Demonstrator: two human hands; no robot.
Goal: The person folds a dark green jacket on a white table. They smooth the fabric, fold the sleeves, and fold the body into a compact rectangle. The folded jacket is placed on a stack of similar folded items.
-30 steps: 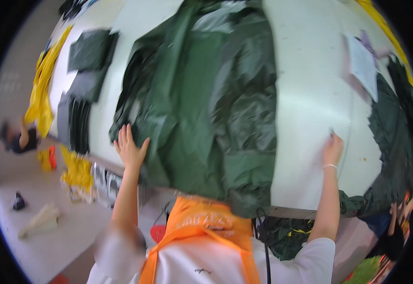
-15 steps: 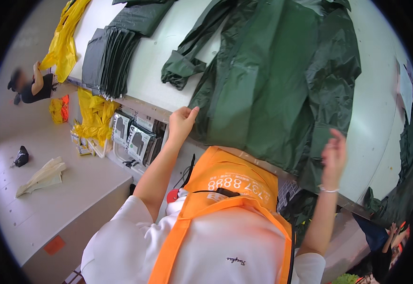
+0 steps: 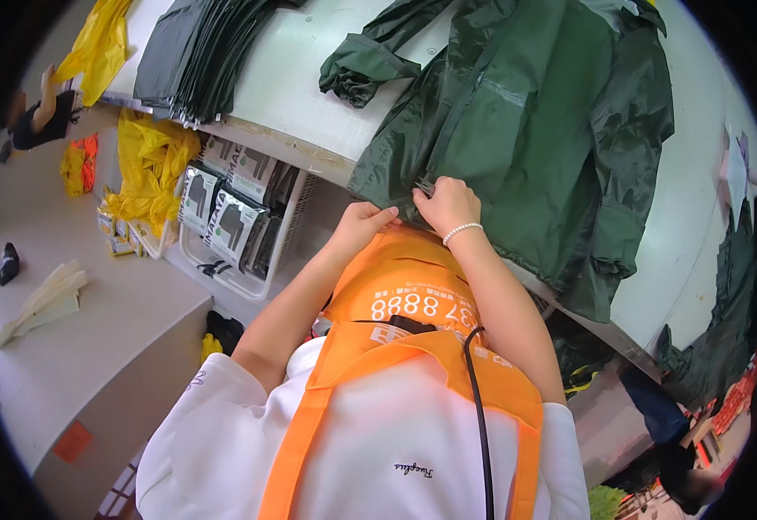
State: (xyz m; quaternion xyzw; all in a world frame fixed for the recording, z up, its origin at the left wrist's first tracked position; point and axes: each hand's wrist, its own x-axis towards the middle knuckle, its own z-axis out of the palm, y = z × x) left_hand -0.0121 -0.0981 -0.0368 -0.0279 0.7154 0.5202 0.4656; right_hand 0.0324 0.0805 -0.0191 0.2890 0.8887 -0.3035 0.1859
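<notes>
A dark green rain jacket [image 3: 517,165] lies spread on the white table, its hem hanging at the near edge. My left hand [image 3: 368,224] is closed, thumb and fingers pinching the jacket's lower left hem. Just to its right, my right hand [image 3: 450,206], with a beaded bracelet on the wrist, is closed on the jacket's front edge by the bottom of the zipper [image 3: 435,154]. A small shiny greyish bit shows at the right fingertips; what it is, I cannot make out. The jacket's left-lying sleeve [image 3: 365,69] is folded back on the tabletop.
A stack of folded dark garments [image 3: 201,65] sits at the table's far left. Below the edge stands a white basket [image 3: 253,279] of packaged garments, beside hanging yellow garments [image 3: 146,169]. Another person [image 3: 45,117] handles yellow material at left. More dark green garments [image 3: 725,303] lie at right.
My right hand has come left from the jacket's right side to its front edge and closed there. My left hand has stayed at the hem, and the view has shifted.
</notes>
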